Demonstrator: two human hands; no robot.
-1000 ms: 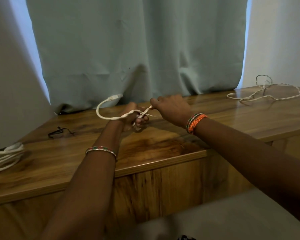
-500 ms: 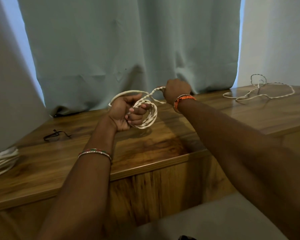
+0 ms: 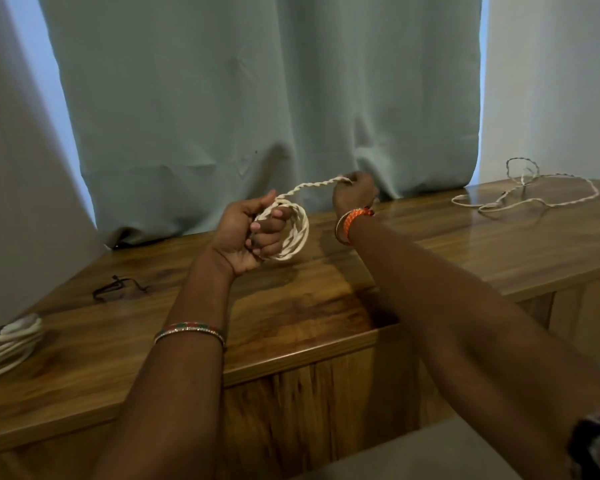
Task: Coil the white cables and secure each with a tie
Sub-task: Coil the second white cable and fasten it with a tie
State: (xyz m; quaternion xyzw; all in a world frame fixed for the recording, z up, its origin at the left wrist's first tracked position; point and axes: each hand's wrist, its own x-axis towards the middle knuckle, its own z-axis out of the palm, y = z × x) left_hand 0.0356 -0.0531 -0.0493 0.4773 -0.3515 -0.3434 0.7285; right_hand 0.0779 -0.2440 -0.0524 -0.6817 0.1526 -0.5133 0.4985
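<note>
Nearest the camera, two bare forearms reach forward over the front edge of the wooden worktop (image 3: 84, 386), the left one wearing a beaded bracelet (image 3: 189, 331) and the right one an orange woven band (image 3: 352, 220) at the wrist.

The left hand (image 3: 248, 233) is held just above the worktop, palm turned up, its fingers curled through a small coil (image 3: 293, 233) of twisted white cable and gripping the loops against the palm. From the top of the coil a short run of the same cable rises to the right hand (image 3: 355, 192), which is closed around it with the fist turned away, so the fingertips are hidden. That stretch of cable looks taut between the two hands.

At the left edge of the worktop lies a thicker white cable bundle (image 3: 6, 344), partly cut off by the frame. Further in, a thin dark tie (image 3: 118, 287) lies loose on the wood, well apart from both hands. The surface between tie and hands is bare wood.

Toward the far right, another twisted white cable (image 3: 530, 199) sprawls uncoiled across the worktop, near the back edge. Behind everything hangs a pale green curtain (image 3: 257, 98), its hem resting on the worktop's rear edge just behind the right hand.
</note>
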